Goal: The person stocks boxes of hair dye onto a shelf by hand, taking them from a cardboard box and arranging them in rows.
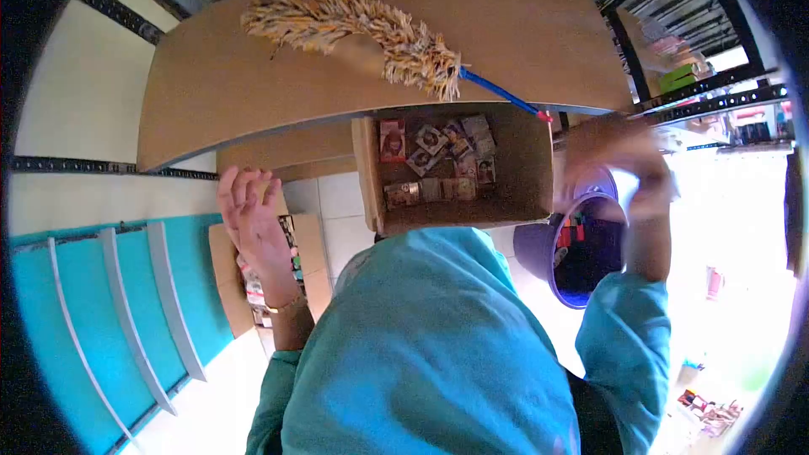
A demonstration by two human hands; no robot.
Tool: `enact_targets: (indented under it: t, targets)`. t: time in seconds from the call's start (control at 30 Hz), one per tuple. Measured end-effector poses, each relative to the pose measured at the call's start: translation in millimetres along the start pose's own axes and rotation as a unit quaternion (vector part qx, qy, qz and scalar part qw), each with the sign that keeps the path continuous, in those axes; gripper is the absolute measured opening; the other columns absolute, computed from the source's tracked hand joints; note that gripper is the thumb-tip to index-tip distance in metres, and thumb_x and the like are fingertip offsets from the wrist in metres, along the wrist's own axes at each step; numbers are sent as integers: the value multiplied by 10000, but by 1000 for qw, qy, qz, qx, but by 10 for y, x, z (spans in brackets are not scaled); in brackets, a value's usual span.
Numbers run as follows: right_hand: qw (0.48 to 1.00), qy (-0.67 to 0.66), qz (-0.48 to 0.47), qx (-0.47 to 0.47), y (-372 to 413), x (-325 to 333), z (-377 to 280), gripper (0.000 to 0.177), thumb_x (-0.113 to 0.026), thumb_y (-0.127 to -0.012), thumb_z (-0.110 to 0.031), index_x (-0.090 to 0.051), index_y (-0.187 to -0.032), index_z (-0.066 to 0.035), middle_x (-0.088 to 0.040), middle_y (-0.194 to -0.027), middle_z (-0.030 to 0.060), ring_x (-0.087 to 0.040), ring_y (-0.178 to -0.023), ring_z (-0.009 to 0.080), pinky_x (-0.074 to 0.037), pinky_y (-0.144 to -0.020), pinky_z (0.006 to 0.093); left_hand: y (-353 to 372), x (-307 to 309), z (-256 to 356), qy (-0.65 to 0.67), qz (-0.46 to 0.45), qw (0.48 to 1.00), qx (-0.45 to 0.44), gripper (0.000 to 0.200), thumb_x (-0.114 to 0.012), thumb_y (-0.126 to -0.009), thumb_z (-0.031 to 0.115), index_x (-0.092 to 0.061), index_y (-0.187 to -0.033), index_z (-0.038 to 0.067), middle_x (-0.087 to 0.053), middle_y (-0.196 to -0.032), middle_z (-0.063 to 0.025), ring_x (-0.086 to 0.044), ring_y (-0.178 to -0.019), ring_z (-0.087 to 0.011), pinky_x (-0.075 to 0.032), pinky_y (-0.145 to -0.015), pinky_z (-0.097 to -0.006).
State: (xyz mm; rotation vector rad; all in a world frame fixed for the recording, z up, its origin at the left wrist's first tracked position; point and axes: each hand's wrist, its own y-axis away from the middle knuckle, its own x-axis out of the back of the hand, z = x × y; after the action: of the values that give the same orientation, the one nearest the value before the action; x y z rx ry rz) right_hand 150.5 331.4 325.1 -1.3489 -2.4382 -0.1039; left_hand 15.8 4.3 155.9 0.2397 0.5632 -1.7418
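Note:
My left hand is raised at the left, fingers apart and slightly bent, with nothing in it. At the right, my right hand is smeared by motion; its fingers and anything in them cannot be made out. It is beside the open cardboard box and over the rim of a purple bucket. Inside the box lie several small picture packets. A feather duster with a blue handle rests on the brown shelf board above.
Another open cardboard box with mixed goods stands below my left hand. Dark things and a red one fill part of the bucket. Black slotted shelf posts frame the space. Stocked shelves are at the right. Colourful packets lie lower right.

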Motion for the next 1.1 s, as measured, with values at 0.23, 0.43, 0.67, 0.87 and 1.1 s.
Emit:
enact_targets:
  t: [0.23,0.43,0.67,0.87,1.1]
  targets:
    - [919,78,-2,-385,299,-1106,3443,312,-505,-836,-252,-503,-1087,-67,-564,-979,89,-544,-864,175,-446,-732,319,110,103,-10,-42,16,999,31,417,-461,-775,167,-386,-1166,45,-486,-1053,-89,-475,-965,-210,-369,-854,-377]
    - [810,406,135,-400,-455,-1536,4430,306,-486,-835,-317,-538,-1015,-74,-572,-972,98,-543,-896,217,-444,-720,340,410,219,164,-82,73,994,10,409,-460,-814,221,-374,-1177,53,-464,-1087,-77,-453,-1012,-213,-362,-871,-378]
    - [782,192,356,-474,-1099,-1718,5300,413,-472,-819,-350,-472,-1077,-27,-570,-934,158,-553,-863,286,-448,-701,369,898,775,277,-214,194,954,75,353,-424,-851,193,-362,-1170,54,-447,-1063,-53,-450,-985,-180,-368,-855,-348]
    - [739,18,521,-427,-1231,-1942,5556,510,-460,-805,-378,-416,-1130,13,-569,-902,210,-563,-834,345,-451,-686,394,926,825,146,-234,296,923,81,357,-464,-797,214,-400,-1111,55,-490,-928,-64,-462,-918,-180,-370,-797,-344]
    - [812,-19,321,-488,-700,-1809,5164,370,-554,-772,-210,-491,-1057,16,-566,-916,157,-560,-859,260,-451,-720,345,771,678,-21,-214,175,956,97,353,-465,-805,237,-427,-1108,61,-509,-959,-77,-480,-929,-199,-386,-806,-355]
